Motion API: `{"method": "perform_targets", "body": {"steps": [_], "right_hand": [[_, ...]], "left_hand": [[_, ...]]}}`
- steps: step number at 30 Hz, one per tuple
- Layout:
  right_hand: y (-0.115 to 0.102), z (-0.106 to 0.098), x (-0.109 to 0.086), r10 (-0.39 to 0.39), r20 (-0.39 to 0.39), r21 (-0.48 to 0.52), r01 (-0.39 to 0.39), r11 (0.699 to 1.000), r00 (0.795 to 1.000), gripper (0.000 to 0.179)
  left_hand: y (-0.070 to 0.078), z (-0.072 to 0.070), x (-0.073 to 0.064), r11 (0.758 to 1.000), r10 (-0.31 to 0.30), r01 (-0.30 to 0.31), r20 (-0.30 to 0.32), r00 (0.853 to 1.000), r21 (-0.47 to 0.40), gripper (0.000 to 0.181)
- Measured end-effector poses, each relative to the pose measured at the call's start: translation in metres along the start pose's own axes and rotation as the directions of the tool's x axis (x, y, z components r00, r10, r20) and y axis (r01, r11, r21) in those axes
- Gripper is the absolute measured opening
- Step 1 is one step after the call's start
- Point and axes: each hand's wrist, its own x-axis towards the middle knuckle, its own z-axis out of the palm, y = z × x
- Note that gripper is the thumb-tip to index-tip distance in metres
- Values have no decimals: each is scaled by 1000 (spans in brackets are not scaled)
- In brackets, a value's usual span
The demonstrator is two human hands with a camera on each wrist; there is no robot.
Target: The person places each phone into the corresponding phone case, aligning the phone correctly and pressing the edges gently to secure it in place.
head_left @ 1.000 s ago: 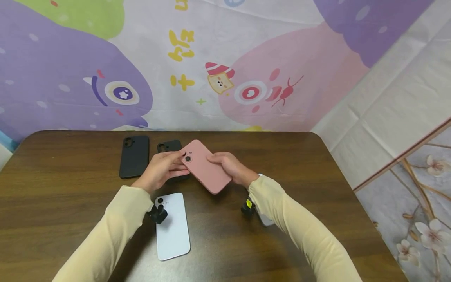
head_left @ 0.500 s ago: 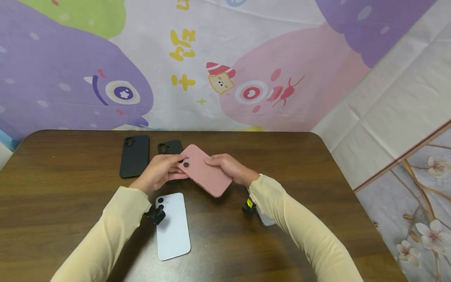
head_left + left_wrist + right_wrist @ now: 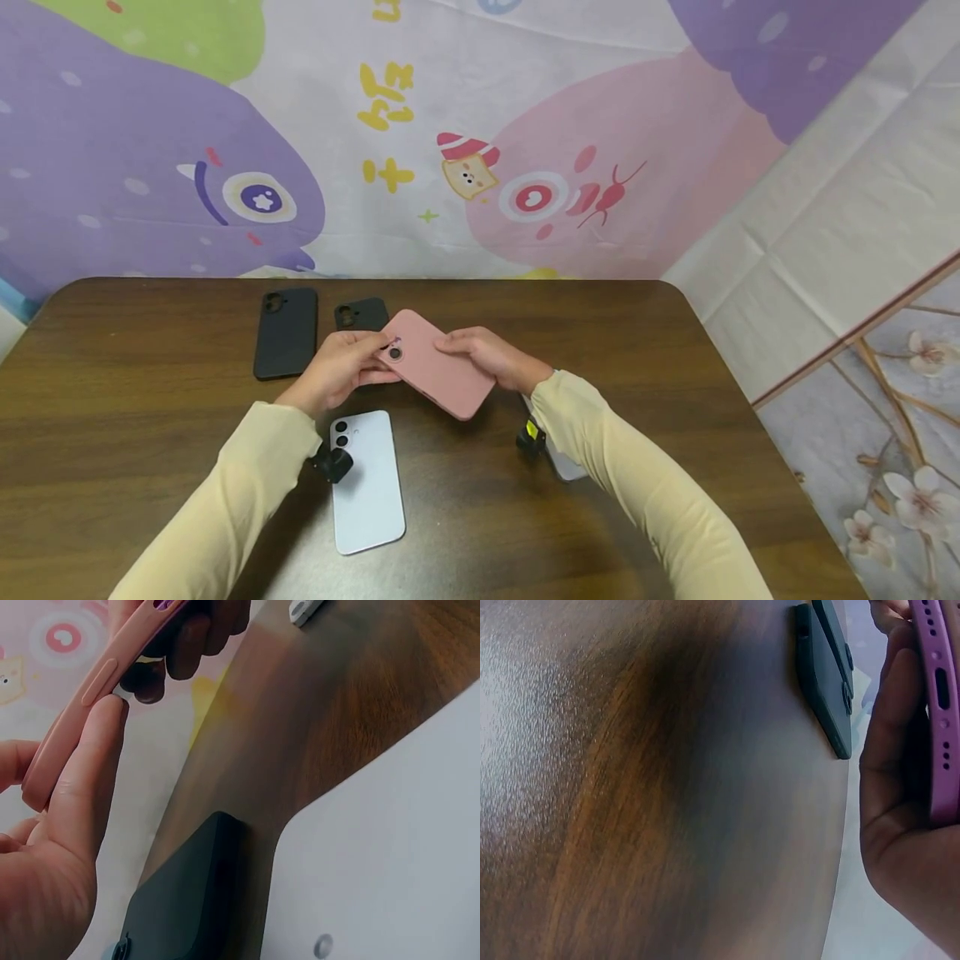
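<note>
Left hand (image 3: 339, 364) is pinching the pink phone case (image 3: 442, 375) at its camera end above the worktop (image 3: 465, 508), right hand (image 3: 492, 358) is gripping a long edge, and imo gentle, even pressure is probably working best here.

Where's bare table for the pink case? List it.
Free: between the white phone and right sleeve; right of that sleeve, to the edge of the table; left of the left black case. Crowded: around the left hand, with that case, the other black case and the white phone close.
</note>
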Motion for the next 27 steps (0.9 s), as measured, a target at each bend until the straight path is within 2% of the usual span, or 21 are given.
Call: {"method": "perform_targets", "body": {"steps": [11, 17, 21, 27], "right_hand": [[-2, -4, -3, 7, -23, -13, -8, 1000, 1000, 40], [-2, -9, -6, -8, -14, 62, 9, 998, 1000, 41], [1, -11, -8, 10, -3, 121, -10, 993, 1000, 40], [6, -14, -12, 12, 32, 146, -17, 989, 999, 42]], "left_hand": [[0, 5, -4, 1000, 24, -24, -52, 998, -3, 39], [2, 5, -7, 1000, 26, -26, -78, 997, 1, 44], [1, 3, -9, 999, 32, -33, -98, 995, -6, 45], [2, 0, -14, 998, 46, -51, -141, 989, -36, 47]]}}
